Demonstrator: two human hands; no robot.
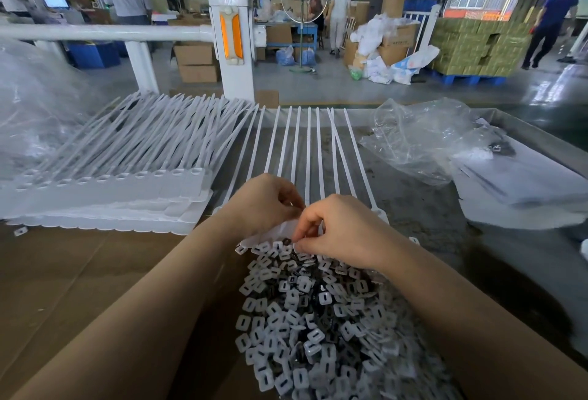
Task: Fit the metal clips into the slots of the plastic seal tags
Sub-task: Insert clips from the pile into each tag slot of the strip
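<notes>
A row of white plastic seal tags (313, 148) lies fanned across the table, straps pointing away from me. My left hand (264, 204) grips the head end of that strip, its fingers curled over the white plastic. My right hand (339, 231) pinches a small metal clip between thumb and forefinger at the tag heads, just above the pile. A heap of several small square metal clips (318, 320) with oblong holes lies below both hands on brown cardboard. The tag slots themselves are hidden by my fingers.
A thick stack of white seal tag strips (111, 183) lies at the left. Crumpled clear plastic bags (423, 138) and white sheets (521, 183) occupy the right. Brown cardboard (79, 288) covers the near table. A white railing post (235, 40) stands behind; people move in the workshop beyond.
</notes>
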